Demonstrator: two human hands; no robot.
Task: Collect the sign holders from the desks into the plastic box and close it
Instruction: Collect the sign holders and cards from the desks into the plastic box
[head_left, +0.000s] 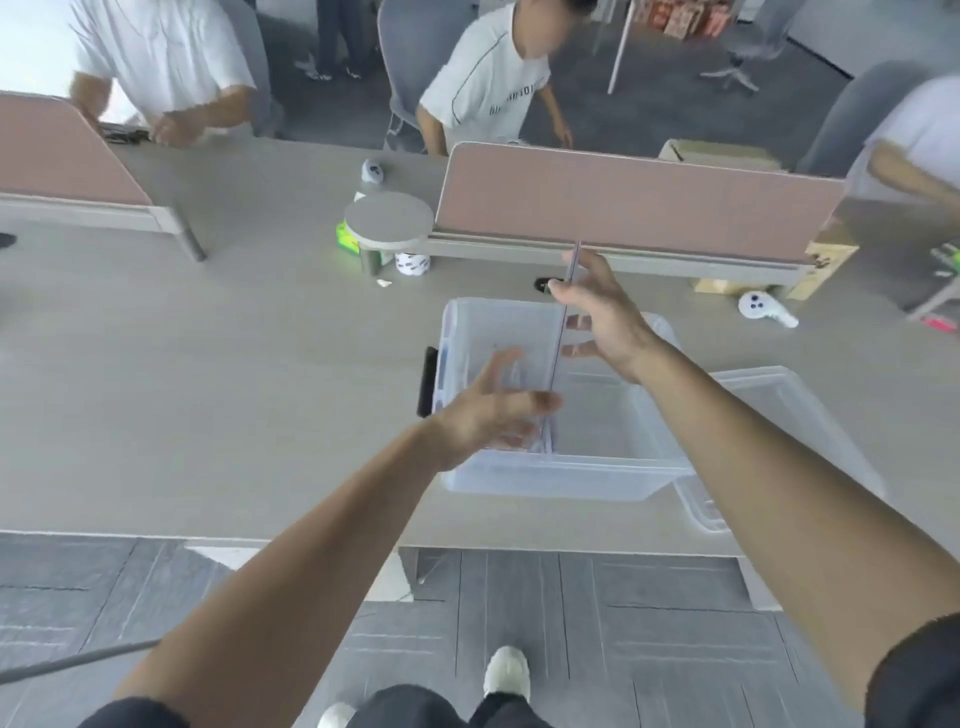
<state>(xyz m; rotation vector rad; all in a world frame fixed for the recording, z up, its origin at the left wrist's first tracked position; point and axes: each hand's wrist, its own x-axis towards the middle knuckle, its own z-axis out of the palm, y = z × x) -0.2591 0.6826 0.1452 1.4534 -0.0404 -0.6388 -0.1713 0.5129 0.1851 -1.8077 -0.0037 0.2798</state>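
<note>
A clear plastic box (550, 480) stands open on the grey desk near its front edge. Above it a thin clear sign holder (563, 325) is held upright, seen edge-on as a dark line. My right hand (602, 317) grips its upper part, with fingers showing through the acrylic. My left hand (493, 410) is at its lower end over the box's left half, fingers spread and thumb against the edge. Whether other holders lie in the box is hard to tell. The box's clear lid (789, 415) lies right of it, partly behind my right forearm.
Pink desk dividers (623, 202) run along the back. A round grey stand (388, 218), a green packet (347, 240) and a small patterned cup (412, 262) sit behind the box. A white controller (766, 309) lies at right. People sit across the desk.
</note>
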